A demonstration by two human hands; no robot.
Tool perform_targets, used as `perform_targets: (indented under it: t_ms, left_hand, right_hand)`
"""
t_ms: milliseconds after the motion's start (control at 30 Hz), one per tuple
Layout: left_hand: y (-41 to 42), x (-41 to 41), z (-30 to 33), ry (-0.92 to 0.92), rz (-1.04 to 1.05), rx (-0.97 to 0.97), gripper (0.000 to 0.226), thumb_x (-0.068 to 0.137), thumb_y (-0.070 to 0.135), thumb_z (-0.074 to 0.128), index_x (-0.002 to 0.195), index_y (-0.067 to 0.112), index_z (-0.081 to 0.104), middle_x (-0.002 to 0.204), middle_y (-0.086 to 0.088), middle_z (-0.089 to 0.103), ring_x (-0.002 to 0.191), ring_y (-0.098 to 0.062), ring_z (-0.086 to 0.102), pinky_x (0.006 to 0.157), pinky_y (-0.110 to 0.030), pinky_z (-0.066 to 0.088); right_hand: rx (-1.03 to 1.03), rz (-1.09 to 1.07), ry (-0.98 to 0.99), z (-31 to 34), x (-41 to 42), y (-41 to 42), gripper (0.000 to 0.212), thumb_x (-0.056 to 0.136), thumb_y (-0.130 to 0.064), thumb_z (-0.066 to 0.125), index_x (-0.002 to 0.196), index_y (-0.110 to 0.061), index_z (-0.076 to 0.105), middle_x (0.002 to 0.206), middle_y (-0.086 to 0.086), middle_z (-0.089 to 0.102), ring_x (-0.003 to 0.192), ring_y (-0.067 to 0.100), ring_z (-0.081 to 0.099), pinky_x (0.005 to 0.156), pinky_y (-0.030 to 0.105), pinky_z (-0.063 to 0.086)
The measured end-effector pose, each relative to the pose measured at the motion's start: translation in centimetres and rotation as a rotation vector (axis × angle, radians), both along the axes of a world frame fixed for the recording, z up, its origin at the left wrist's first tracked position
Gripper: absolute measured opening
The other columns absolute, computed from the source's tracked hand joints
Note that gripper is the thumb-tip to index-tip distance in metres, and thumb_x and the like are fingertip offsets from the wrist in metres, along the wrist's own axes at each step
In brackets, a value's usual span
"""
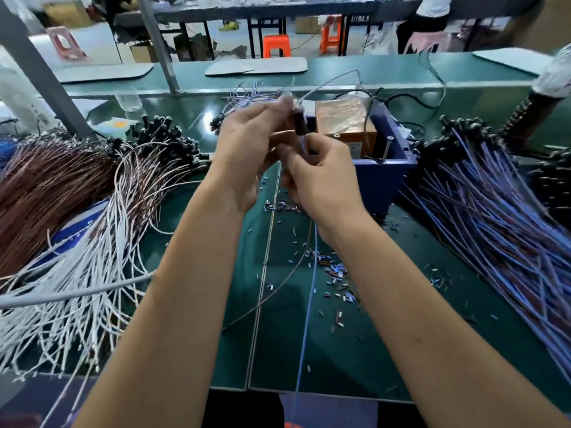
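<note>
From the head camera, both hands meet above the middle of the green mat (216, 341), in front of a blue box (383, 177). The left hand (247, 143) is curled, its fingertips pinching the upper end of a small black plug (299, 123) held upright in the air. The right hand (324, 180) is also closed, pinching a thin blue wire (310, 288) just beneath the plug; the wire hangs down across the mat towards the near edge. The fingertips are blurred, so whether the wire end is already inside the plug is hard to tell.

A heap of brown and white wires (92, 211) lies to the left, a heap of blue wires (494, 217) to the right, and small cut bits (336, 273) are scattered on the mat.

The step in hand looks like joining wire to plug. The next move calls for the left hand to keep the plug steady while the right lines the wire up and pushes it straight in.
</note>
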State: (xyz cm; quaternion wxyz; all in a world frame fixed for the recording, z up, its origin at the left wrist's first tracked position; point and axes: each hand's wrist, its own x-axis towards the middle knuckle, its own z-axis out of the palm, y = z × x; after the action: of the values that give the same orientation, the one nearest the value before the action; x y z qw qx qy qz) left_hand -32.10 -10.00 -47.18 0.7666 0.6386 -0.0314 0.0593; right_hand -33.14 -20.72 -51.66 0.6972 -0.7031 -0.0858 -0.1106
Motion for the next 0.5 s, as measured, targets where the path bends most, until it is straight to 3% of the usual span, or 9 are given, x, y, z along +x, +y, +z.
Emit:
perform_targets:
  t_ms: [67,133,200,300,400,500]
  left_hand:
    - [-1.2,-0.1,-0.5,-0.036,-0.002,0.080,0.007,0.094,0.010,0.071,0.089,0.006,0.072,0.079,-0.010,0.071,0.059,-0.016,0.063,0.045,-0.020,0.047]
    - [-2.0,0.1,-1.4,-0.035,0.057,0.110,0.008,0.093,0.005,0.072,0.085,0.005,0.071,0.077,-0.012,0.069,0.054,-0.015,0.061,0.040,-0.018,0.042]
    - [-2.4,0.3,-2.0,-0.033,0.130,0.062,0.009,0.094,0.006,0.071,0.085,0.006,0.069,0.079,-0.013,0.069,0.060,-0.020,0.061,0.043,-0.022,0.044]
    - [-1.8,0.9,-2.2,-0.021,0.320,-0.115,0.006,0.094,0.013,0.073,0.090,0.011,0.070,0.081,-0.006,0.070,0.070,-0.017,0.064,0.062,-0.030,0.054]
    - [-1.0,1.2,-2.0,-0.033,0.362,-0.267,0.011,0.094,0.023,0.074,0.091,0.014,0.067,0.077,0.001,0.069,0.066,-0.011,0.062,0.062,-0.026,0.053]
    - [-1.9,0.4,-2.3,-0.081,0.259,-0.063,0.024,0.095,0.030,0.073,0.091,0.008,0.066,0.079,-0.004,0.068,0.069,-0.017,0.061,0.060,-0.032,0.052]
  right_hand:
    - [-0.053,-0.013,0.028,-0.4,0.5,-0.4,0.025,0.092,-0.015,0.064,0.068,-0.021,0.065,0.054,-0.008,0.061,0.047,0.008,0.055,0.049,0.027,0.040]
    - [-0.117,-0.009,0.070,-0.8,0.9,-0.7,0.021,0.088,-0.012,0.062,0.069,-0.018,0.066,0.054,-0.006,0.064,0.049,0.010,0.059,0.052,0.032,0.043]
    - [-0.117,0.005,0.094,-1.0,1.0,-1.2,0.027,0.092,-0.020,0.067,0.065,-0.019,0.065,0.054,-0.007,0.064,0.047,0.008,0.056,0.052,0.031,0.041]
    - [-0.126,0.061,0.116,-1.2,0.6,-2.1,0.033,0.099,-0.031,0.066,0.068,-0.021,0.067,0.054,-0.006,0.063,0.044,0.006,0.049,0.051,0.028,0.037]
    - [-0.115,0.081,0.072,-1.3,0.2,-2.5,0.035,0.106,-0.029,0.059,0.074,-0.020,0.070,0.055,-0.001,0.063,0.044,0.008,0.047,0.050,0.027,0.038]
    - [-0.059,0.069,-0.026,-0.6,0.2,-2.3,0.033,0.106,-0.025,0.058,0.077,-0.018,0.072,0.053,-0.005,0.057,0.044,0.005,0.043,0.049,0.025,0.034]
